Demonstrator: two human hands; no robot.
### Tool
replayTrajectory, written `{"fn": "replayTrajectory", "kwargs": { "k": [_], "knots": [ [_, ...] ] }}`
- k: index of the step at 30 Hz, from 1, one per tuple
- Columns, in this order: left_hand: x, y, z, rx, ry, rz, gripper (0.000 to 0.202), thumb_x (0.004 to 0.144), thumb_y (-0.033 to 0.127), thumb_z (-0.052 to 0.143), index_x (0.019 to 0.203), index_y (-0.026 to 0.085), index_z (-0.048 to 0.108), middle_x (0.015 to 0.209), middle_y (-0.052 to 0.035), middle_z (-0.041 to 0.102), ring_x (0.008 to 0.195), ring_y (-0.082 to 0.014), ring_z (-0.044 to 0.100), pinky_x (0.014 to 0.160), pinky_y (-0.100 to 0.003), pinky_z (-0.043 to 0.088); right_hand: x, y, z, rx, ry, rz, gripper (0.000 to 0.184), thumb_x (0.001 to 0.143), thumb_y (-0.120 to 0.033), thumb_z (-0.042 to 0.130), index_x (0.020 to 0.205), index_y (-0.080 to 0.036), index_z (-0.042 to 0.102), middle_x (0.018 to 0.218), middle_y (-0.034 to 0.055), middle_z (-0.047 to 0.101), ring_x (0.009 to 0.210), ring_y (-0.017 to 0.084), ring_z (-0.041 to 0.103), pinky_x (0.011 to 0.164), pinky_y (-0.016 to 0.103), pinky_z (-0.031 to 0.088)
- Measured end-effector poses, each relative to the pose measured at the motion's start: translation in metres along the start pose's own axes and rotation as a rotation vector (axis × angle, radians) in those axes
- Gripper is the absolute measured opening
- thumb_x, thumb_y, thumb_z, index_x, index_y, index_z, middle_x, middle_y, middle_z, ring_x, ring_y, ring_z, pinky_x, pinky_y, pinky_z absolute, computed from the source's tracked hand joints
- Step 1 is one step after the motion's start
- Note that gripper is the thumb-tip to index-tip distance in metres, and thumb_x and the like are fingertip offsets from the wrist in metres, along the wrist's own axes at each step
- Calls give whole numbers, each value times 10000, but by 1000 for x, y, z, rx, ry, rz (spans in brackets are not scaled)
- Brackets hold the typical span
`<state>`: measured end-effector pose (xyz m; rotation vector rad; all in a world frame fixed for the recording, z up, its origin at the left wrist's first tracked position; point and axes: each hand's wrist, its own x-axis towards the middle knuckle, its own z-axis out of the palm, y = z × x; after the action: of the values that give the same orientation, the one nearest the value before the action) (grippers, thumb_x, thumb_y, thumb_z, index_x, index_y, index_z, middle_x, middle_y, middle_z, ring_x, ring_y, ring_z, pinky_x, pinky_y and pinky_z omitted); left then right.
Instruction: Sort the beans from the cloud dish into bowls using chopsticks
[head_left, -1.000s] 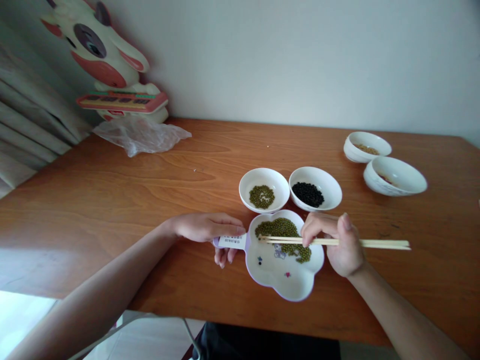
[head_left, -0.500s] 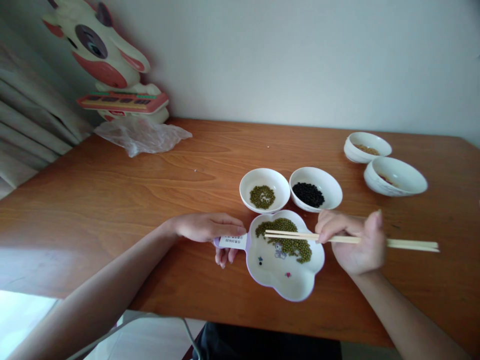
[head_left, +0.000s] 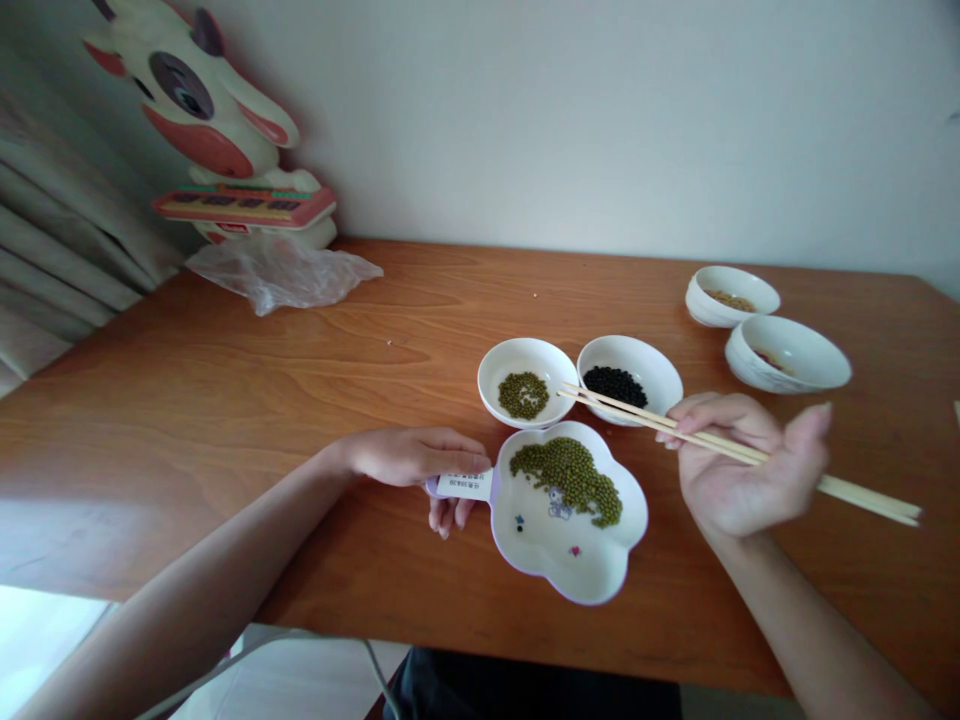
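Note:
My left hand (head_left: pixel 424 465) grips the labelled handle of a white flower-shaped dish (head_left: pixel 592 575) with a purple rim. Green mung beans (head_left: pixel 566 468) lie across the dish's upper part. In my right hand (head_left: pixel 750 460) is a pair of wooden chopsticks (head_left: pixel 637 412), their tips over the right rim of a white bowl (head_left: pixel 491 370). That bowl has more mung beans (head_left: pixel 523 396) at its bottom. Beside it, touching or nearly so, stands a second white bowl (head_left: pixel 664 375) with black beans (head_left: pixel 616 386). Whether the tips pinch a bean is too small to tell.
Two more white bowls, one with tan contents (head_left: pixel 733 299) and one (head_left: pixel 821 355) with reddish-brown bits, stand at the back right. A cow-shaped toy keyboard (head_left: pixel 244 205) and a crumpled plastic bag (head_left: pixel 289 278) are at the back left of the wooden table (head_left: pixel 300 370).
My right hand has moved up and to the right, lifting the chopsticks from above the dish to the rim of the mung bean bowl. My left hand stays on the handle.

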<state>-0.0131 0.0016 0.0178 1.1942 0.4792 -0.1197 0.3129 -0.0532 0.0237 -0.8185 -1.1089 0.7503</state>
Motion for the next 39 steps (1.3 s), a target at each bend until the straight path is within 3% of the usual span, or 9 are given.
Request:
{"fn": "replayTrajectory", "kwargs": {
  "k": [6, 13, 19, 30, 39],
  "knots": [
    [1, -2, -1, -18, -14, 9, 389, 1049, 504, 444, 952, 159, 596, 843, -70, 716, 597, -114, 664, 581, -224, 554, 1, 0, -3, -21, -40, 33, 748, 1006, -643, 244, 661, -224, 759, 593, 82, 637, 560, 214, 584, 582, 393, 445],
    [0, -4, -1, -20, -17, 28, 377, 1045, 503, 452, 974, 160, 591, 859, -68, 715, 633, -126, 686, 609, -230, 573, -7, -10, -2, -9, -348, 165, 853, 1015, -656, 131, 640, -217, 759, 531, 89, 618, 552, 220, 552, 563, 381, 407],
    [0, -1, 1, -20, 11, 6, 366, 1070, 443, 416, 988, 122, 572, 835, -71, 705, 654, -134, 697, 618, -232, 567, -17, -8, 10, -109, -494, 223, 840, 996, -704, 161, 653, -203, 742, 606, 78, 655, 598, 217, 593, 568, 362, 420],
    [0, -2, 1, -28, 16, -3, 366, 1070, 438, 420, 999, 115, 576, 854, -74, 709, 667, -133, 705, 622, -225, 573, -21, 3, 5, -211, -613, 261, 829, 1014, -660, 102, 703, -212, 728, 665, 80, 657, 635, 214, 605, 599, 361, 435],
    [0, -2, 0, -22, -1, 19, 361, 1080, 413, 406, 1009, 108, 586, 858, -79, 720, 671, -123, 709, 613, -206, 573, -22, 5, 6, -230, -604, 269, 835, 1013, -662, 79, 719, -211, 717, 684, 68, 652, 645, 205, 604, 607, 354, 453]
  ]
}}
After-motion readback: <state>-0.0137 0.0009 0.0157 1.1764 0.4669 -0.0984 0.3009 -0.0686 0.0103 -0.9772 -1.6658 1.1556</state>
